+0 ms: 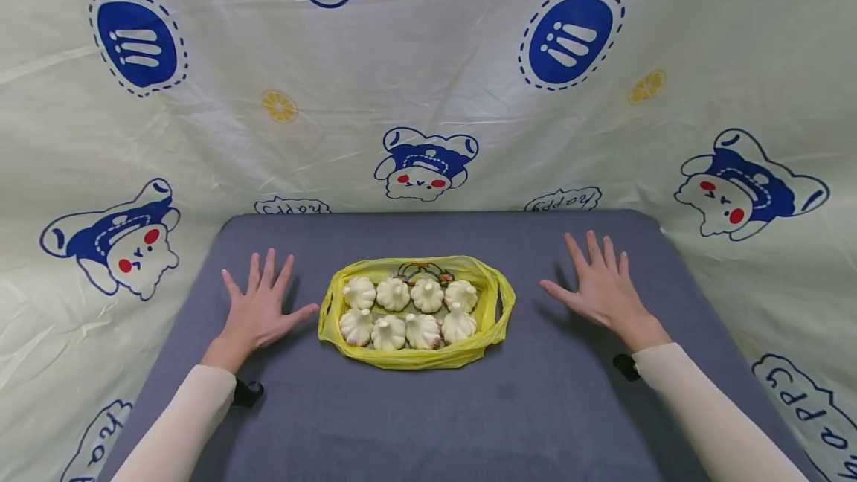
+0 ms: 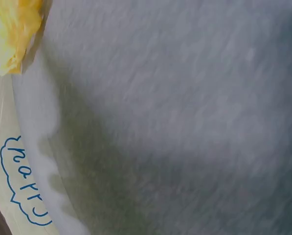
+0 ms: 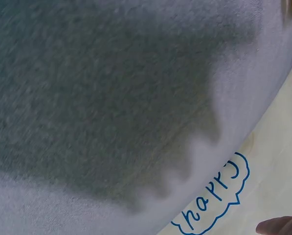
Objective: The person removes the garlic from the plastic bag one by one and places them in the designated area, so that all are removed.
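A yellow plastic bag [image 1: 418, 359] lies mid-table, its edges opened out around several white garlic bulbs [image 1: 388, 332] set in two rows. My left hand [image 1: 260, 315] is spread wide over the table on the bag's left, thumb tip close to the bag's edge. On the other side my right hand [image 1: 602, 288] is spread too, its thumb toward the bag with a gap between. Neither hand holds anything. In the left wrist view, part of the yellow bag [image 2: 16, 32] shows at the top left corner, and a hand shadow falls on the cloth.
A grey-blue cloth covers the table [image 1: 428, 422]. Behind and beside it hangs a pale printed sheet [image 1: 335, 58] with cartoon figures, close to the table's back edge. A dark strap piece [image 1: 246, 393] sits under the left wrist, another [image 1: 626, 367] under the right.
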`<state>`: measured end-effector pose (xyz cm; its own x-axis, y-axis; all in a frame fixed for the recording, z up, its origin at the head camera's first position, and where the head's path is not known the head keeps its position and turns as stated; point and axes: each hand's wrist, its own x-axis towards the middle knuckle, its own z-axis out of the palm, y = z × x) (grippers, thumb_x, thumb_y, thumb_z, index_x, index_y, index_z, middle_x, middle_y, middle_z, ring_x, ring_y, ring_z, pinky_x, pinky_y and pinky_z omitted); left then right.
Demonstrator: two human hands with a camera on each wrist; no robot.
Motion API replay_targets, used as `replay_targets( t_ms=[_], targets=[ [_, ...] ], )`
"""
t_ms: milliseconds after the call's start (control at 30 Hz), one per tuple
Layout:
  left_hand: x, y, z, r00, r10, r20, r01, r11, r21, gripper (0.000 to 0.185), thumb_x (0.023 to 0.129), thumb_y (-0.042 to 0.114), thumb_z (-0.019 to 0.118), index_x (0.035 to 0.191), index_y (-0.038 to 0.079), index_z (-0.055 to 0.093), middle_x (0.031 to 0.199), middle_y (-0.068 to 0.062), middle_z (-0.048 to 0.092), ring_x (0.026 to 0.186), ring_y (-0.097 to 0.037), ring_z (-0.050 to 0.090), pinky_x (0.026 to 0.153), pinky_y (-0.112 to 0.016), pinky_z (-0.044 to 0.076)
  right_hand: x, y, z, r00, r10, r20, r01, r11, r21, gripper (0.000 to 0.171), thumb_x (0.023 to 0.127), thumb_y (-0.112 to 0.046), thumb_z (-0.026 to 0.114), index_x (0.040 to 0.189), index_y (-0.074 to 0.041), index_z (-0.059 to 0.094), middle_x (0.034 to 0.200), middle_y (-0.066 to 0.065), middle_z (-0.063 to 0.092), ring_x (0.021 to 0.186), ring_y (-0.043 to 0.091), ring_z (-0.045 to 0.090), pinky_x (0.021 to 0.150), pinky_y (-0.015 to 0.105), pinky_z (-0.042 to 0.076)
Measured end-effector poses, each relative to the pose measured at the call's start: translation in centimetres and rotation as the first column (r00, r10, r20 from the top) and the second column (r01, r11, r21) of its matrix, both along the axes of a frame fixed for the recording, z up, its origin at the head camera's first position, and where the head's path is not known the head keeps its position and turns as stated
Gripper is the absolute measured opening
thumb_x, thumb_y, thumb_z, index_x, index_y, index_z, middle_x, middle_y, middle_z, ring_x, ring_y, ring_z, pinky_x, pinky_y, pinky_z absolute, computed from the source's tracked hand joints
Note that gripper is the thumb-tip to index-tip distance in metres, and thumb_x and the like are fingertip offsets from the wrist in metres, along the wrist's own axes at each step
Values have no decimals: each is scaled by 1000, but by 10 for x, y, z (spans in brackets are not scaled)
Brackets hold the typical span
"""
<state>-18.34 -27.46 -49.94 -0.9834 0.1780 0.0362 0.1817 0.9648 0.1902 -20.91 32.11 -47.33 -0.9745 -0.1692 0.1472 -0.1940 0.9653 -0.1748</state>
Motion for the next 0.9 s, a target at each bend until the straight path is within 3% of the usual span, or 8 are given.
replay_targets(
  t_ms=[133, 300, 433, 567, 767, 900],
  targets=[
    [6, 7, -1, 1000, -8, -8, 8, 997, 73, 107, 90, 75, 55, 167, 15, 11, 173, -20, -5, 157, -46, -14, 111, -80, -16, 2, -4, 0, 1000, 6, 27, -5, 1000, -30, 106, 90, -73, 58, 166, -10, 19, 166, 36, 12, 150, 64, 7, 113, 82, 11],
    [12, 19, 0, 1000, -15, -15, 18, 980, 198, 105, 89, 68, 63, 167, 19, 12, 174, -17, -5, 158, -43, -13, 118, -77, 3, 3, -12, 3, 999, 20, 50, -17, 999, -52, 105, 91, -73, 57, 167, -14, 14, 168, 34, 10, 152, 62, 5, 114, 80, 10],
    [16, 31, 0, 999, -22, -27, 28, 962, 273, 103, 90, 64, 66, 167, 18, 15, 174, -18, 2, 158, -47, 5, 114, -77, 21, 2, -20, 8, 998, 34, 55, -30, 996, -79, 106, 91, -72, 58, 167, -16, 10, 169, 31, 9, 153, 59, 6, 116, 79, 11],
    [20, 43, 0, 1000, -13, -12, 17, 938, 345, 101, 90, 61, 67, 167, 20, 16, 173, -17, 11, 153, -49, 25, 111, -76, 30, 0, -32, 14, 997, 54, 59, -48, 993, -107, 108, 91, -73, 58, 168, -16, 7, 170, 29, 8, 154, 57, 6, 117, 77, 11],
    [24, 56, -2, 1000, 0, 27, -13, 885, 465, 96, 92, 57, 68, 167, 24, 17, 172, -14, 19, 130, -37, 56, 96, -65, 49, -1, -51, 22, 994, 85, 67, -77, 991, -107, 108, 92, -72, 57, 168, -16, 5, 171, 27, 6, 156, 54, 5, 118, 76, 13],
    [24, 62, -7, 999, -30, 28, 9, 833, 553, 90, 92, 49, 72, 164, 18, 27, 171, -14, 22, 125, -37, 57, 96, -62, 48, -3, -64, 25, 990, 108, 91, -96, 988, -120, 107, 92, -73, 56, 168, -19, 3, 172, 24, 3, 157, 51, 4, 119, 75, 12]
  ],
)
